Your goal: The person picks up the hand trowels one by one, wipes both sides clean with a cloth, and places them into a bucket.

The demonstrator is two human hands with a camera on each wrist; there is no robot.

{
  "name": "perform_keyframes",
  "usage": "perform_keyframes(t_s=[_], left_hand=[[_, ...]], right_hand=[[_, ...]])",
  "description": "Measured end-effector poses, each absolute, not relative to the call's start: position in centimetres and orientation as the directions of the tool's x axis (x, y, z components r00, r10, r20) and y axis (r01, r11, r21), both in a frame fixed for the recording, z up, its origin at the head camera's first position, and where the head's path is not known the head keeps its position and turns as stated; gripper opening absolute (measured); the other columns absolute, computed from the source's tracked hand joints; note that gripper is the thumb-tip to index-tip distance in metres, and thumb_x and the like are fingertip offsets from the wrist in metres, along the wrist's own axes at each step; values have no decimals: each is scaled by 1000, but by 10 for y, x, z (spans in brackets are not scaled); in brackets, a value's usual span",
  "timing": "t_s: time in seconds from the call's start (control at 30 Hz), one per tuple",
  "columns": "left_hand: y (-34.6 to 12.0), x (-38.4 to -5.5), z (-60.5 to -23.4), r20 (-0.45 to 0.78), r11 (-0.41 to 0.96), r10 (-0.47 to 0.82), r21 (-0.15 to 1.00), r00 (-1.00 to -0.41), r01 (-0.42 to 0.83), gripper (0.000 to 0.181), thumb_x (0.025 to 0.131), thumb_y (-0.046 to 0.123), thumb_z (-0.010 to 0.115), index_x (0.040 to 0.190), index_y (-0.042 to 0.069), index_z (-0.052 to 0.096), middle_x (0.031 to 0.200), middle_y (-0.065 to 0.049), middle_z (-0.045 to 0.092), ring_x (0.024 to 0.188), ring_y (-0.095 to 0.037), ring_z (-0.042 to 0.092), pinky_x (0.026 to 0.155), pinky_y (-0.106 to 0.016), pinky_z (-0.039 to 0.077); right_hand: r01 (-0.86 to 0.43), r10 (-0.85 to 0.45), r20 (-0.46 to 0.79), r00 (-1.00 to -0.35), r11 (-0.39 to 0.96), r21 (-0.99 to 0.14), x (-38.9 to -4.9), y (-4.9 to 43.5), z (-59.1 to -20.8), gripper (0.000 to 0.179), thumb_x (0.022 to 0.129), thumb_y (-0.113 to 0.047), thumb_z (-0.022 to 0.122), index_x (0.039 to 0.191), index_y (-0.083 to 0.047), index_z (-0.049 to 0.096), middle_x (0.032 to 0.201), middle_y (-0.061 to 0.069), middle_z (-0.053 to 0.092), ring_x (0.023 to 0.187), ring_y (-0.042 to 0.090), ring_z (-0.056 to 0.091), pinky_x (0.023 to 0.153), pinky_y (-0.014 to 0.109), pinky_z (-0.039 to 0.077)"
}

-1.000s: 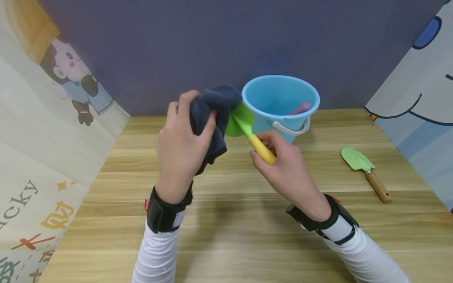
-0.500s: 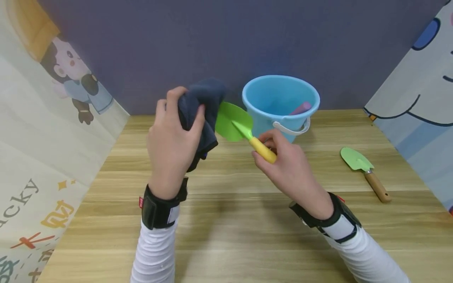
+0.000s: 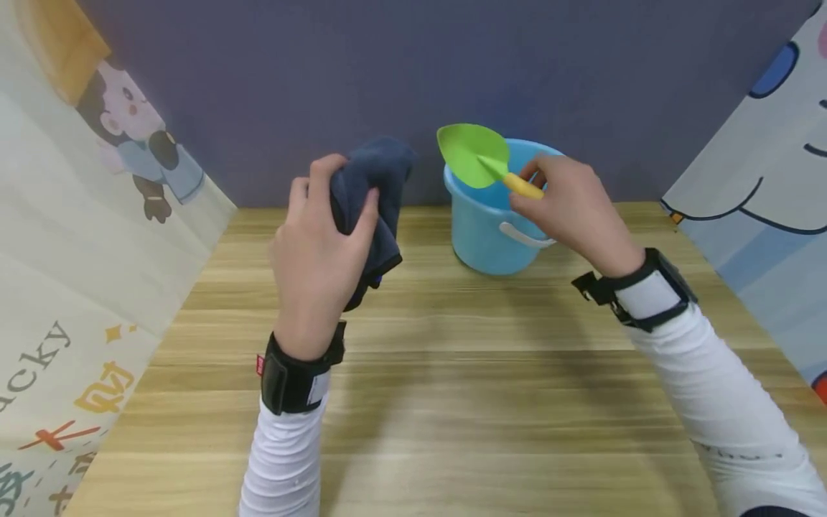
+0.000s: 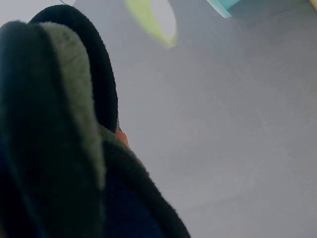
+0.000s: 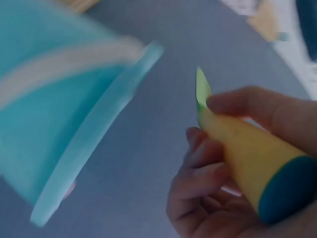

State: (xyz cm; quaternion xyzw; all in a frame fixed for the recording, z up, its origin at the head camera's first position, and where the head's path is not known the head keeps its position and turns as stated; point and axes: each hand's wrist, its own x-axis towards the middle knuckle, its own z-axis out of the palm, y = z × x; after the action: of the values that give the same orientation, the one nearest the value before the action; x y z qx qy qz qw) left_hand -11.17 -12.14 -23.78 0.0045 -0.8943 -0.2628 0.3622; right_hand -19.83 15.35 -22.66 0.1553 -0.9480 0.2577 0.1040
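My left hand [image 3: 316,251] grips a bunched dark blue cloth [image 3: 375,194] left of the bucket; its folds fill the left side of the left wrist view. A toy trowel [image 3: 474,154] with a light green blade and yellow handle is raised over the left rim of a light blue bucket [image 3: 487,240]. My right hand [image 3: 575,205] holds that trowel by its handle, thumb and fingers round it, the blade pointing left. In the right wrist view the yellow handle [image 5: 242,148] lies between thumb and fingers, beside the tilted-looking bucket rim [image 5: 94,139].
The bucket stands at the back of the wooden table [image 3: 413,402], near the dark back wall [image 3: 310,79]. Its white handle [image 3: 523,237] hangs at the front. Printed sheets flank the table on both sides. My right forearm covers the spot where a wooden-handled trowel lay.
The trowel has left the cloth; my right hand has carried it up and right, over the bucket. My left hand has shifted slightly left with the cloth.
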Motion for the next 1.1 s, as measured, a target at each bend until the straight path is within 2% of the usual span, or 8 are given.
perform_keyframes(t_s=[0.07, 0.17, 0.3, 0.4, 0.5, 0.9, 0.97, 1.1], left_hand=[[-121, -112, -238, 647, 861, -193, 472, -738, 189, 48, 100, 48, 59, 139, 22, 51, 115, -18, 62, 60, -35, 59, 54, -45, 48], [-120, -111, -239, 646, 861, -187, 470, -740, 192, 48, 100, 48, 59, 139, 22, 51, 115, -18, 62, 60, -35, 58, 53, -44, 48], [-120, -111, -239, 643, 860, -184, 471, -744, 195, 47, 100, 49, 58, 139, 23, 51, 116, -18, 62, 59, -35, 58, 53, -44, 48], [-120, -111, -239, 645, 860, -181, 470, -742, 199, 47, 100, 49, 58, 139, 23, 51, 115, -17, 61, 58, -34, 58, 53, -44, 48], [-120, -111, -238, 648, 858, -180, 471, -740, 204, 47, 100, 49, 58, 139, 23, 51, 114, -17, 62, 58, -34, 57, 52, -44, 47], [-119, -111, -236, 628, 859, -171, 472, -760, 197, 47, 100, 49, 58, 140, 25, 50, 117, -17, 62, 60, -33, 58, 54, -43, 47], [-119, -111, -236, 621, 857, -174, 478, -764, 193, 47, 100, 49, 58, 140, 25, 50, 117, -17, 62, 60, -33, 58, 54, -43, 47], [-119, -110, -235, 615, 857, -172, 478, -770, 190, 48, 100, 50, 57, 140, 25, 50, 118, -17, 62, 61, -34, 58, 55, -44, 48]], right_hand=[[-305, -246, 185, -951, 839, -451, -216, 156, -222, 36, 97, -28, 59, 122, -2, 59, 105, 21, 69, 71, 28, 61, 57, 36, 44], [-269, -260, 78, -962, 870, -413, -240, 157, -223, 35, 98, -27, 58, 120, 0, 56, 98, 20, 68, 68, 25, 62, 55, 35, 45], [-300, -303, 39, -952, 902, -310, -262, 155, -228, 21, 97, -22, 55, 93, -1, 54, 70, 6, 51, 60, 19, 51, 58, 32, 41], [-321, -324, 30, -946, 913, -252, -271, 153, -229, 26, 95, -19, 54, 73, -7, 45, 59, -1, 33, 54, 16, 40, 57, 31, 35], [-317, -326, 3, -946, 919, -235, -277, 152, -229, 32, 94, -17, 53, 65, -11, 38, 55, -4, 27, 49, 14, 35, 54, 30, 34], [-308, -332, -172, -927, 939, -152, -286, 147, -234, 44, 97, -10, 56, 59, -14, 34, 57, -2, 24, 53, 14, 33, 58, 30, 37], [-320, -343, -198, -918, 937, -137, -286, 147, -233, 43, 98, -12, 57, 60, -13, 38, 58, -2, 26, 54, 14, 34, 58, 30, 38], [-335, -352, -204, -914, 935, -115, -282, 146, -232, 34, 99, -18, 59, 67, -9, 53, 61, 0, 40, 60, 17, 43, 61, 32, 40]])
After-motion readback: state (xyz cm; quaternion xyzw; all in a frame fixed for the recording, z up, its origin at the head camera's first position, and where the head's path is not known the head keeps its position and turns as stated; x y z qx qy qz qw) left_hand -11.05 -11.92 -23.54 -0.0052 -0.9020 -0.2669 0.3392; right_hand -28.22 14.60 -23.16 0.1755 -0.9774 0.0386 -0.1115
